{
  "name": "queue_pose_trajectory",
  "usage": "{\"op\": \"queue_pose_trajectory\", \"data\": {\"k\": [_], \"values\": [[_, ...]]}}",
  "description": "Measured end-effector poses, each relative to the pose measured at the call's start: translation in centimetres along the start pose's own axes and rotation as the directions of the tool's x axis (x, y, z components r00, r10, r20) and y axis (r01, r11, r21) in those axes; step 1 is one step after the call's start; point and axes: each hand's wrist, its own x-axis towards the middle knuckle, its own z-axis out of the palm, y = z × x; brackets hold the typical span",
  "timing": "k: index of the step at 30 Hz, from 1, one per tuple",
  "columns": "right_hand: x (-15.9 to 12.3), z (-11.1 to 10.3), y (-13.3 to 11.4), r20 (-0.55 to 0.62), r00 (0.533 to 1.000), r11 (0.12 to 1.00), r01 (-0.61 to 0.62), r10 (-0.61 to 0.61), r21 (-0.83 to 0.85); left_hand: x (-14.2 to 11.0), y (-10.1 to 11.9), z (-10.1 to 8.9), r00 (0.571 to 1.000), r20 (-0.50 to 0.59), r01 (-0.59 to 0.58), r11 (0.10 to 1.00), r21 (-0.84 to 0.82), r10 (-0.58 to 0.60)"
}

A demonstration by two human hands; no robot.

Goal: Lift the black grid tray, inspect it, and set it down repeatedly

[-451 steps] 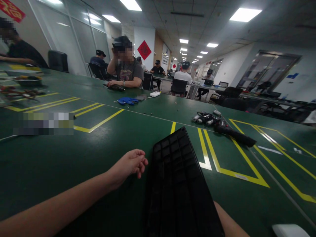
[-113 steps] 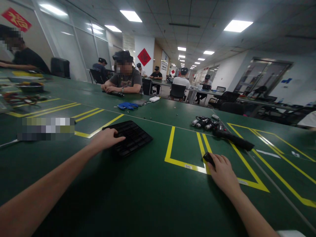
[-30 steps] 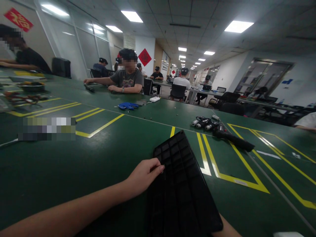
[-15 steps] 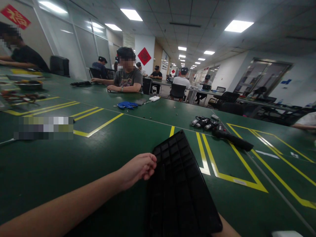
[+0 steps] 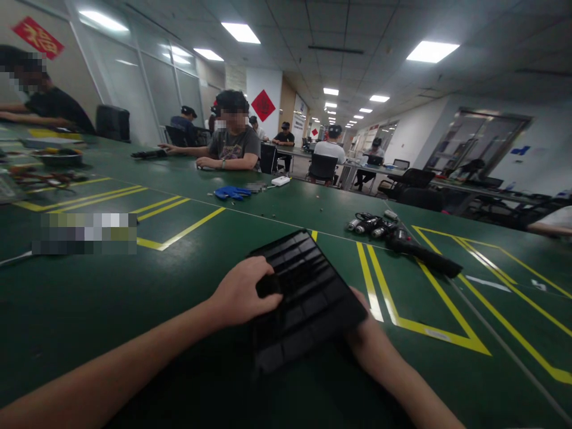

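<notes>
A black, flat plastic tray marked with a grid of compartments is held tilted above the green table. My left hand is closed at its left side, thumb lying across the gridded face and the fingers curled near the edge. Dark shadow hides where those fingertips end. On the opposite side, my right hand grips the tray's right edge, with most of its fingers out of sight behind it. Below the hands, the green tabletop is dark with shadow.
Yellow tape marks outlines on the table. Black cylindrical tools with cables and a black handled tool lie to the right. Further back are a blue glove and a white box. A co-worker sits across the table.
The tray has turned and tipped flatter, its near end rising into view. My left hand has opened its grip from a fist onto the tray's side; my right hand has come into view.
</notes>
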Motion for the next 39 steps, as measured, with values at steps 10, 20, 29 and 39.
{"op": "queue_pose_trajectory", "data": {"k": [10,20,29,39], "values": [[1.4,-2.8,6.9,-0.093,0.936,0.808,-0.340,0.339,-0.481,2.9,-10.1,-3.1,0.878,-0.165,0.472,0.756,0.453,-0.449],[1.4,-1.9,3.6,-0.144,0.966,0.783,-0.260,0.217,-0.565,1.6,-7.2,-2.0,0.947,-0.284,0.250,0.895,0.369,-0.147],[-0.8,2.5,-6.5,0.466,0.885,0.940,0.147,0.014,-0.308,-1.1,-1.7,4.0,0.963,0.219,-0.181,0.980,0.080,0.160],[1.3,-3.2,3.4,-0.091,0.964,0.728,-0.250,0.251,-0.638,-5.4,5.0,1.6,0.808,0.467,-0.325,0.933,-0.154,0.358]]}}
